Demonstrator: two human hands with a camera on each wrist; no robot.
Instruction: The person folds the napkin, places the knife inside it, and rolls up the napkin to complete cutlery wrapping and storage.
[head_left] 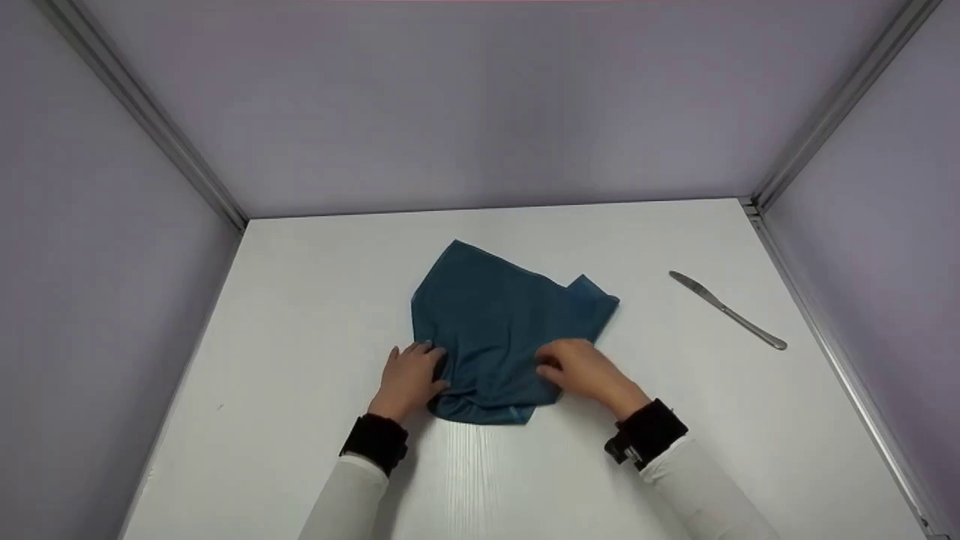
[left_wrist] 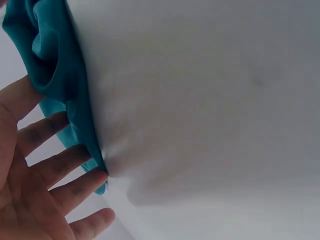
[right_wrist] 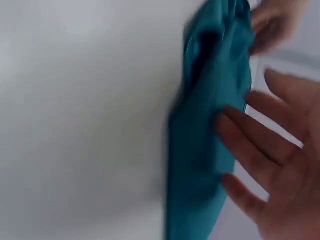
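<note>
Both hands lie flat with straight fingers on the blue cloth (head_left: pixel 495 330), gripping nothing. My left hand (head_left: pixel 409 381) presses the cloth's near-left edge; in the left wrist view its fingers (left_wrist: pixel 60 167) touch the bunched hem of the cloth (left_wrist: pixel 55 65). My right hand (head_left: pixel 581 369) rests on the near-right part, fingers (right_wrist: pixel 250 145) spread over the fabric (right_wrist: pixel 210 125), which is blurred there. Between the two hands the cloth wrinkles slightly; beyond them it spreads across the white table (head_left: pixel 315 315). Well to the right of my right hand a metal knife (head_left: pixel 726 309) lies on the table. I can read no writing or label on anything.
</note>
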